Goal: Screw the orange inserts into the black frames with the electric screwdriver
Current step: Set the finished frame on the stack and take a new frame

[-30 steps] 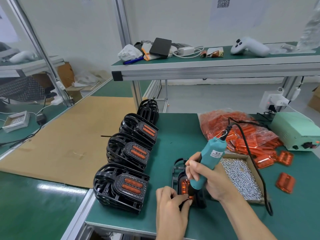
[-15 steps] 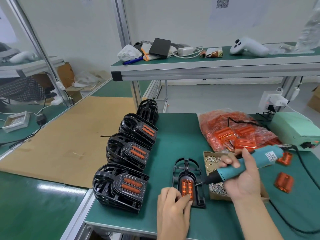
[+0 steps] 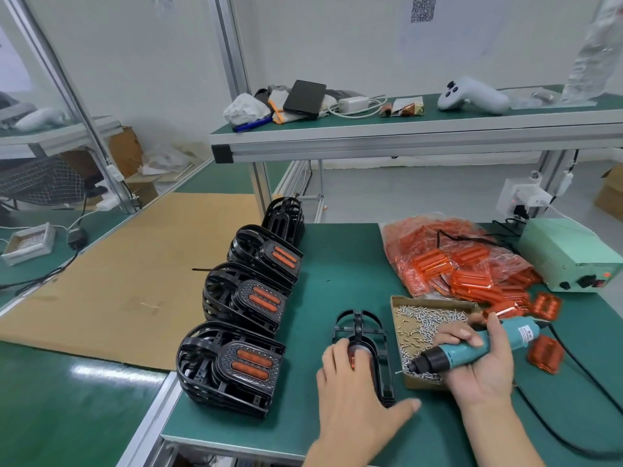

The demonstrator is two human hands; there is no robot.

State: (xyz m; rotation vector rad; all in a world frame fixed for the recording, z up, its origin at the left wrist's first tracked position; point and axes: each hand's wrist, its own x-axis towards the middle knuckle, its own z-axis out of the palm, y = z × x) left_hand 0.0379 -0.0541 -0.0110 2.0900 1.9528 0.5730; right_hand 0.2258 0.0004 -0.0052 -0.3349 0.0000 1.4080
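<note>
A plain white wall [image 3: 337,45] closes the far side of the room, with a small square code label [image 3: 423,7] stuck high on it. A raised shelf [image 3: 404,136] with a green top and aluminium rails spans the far side above the green workbench [image 3: 337,257], carried by upright metal posts [image 3: 232,62]. On the left, a sheet of brown cardboard [image 3: 135,271] lies on the glossy green floor [image 3: 50,399], which reflects overhead light.

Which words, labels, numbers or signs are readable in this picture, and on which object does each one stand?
No text can be read.
White label on the electric screwdriver in the right hand: printed lines, too small to read.
Sheet on the back wall: a QR-type code, no legible words.
Green power box: switches, no readable marking.
</note>
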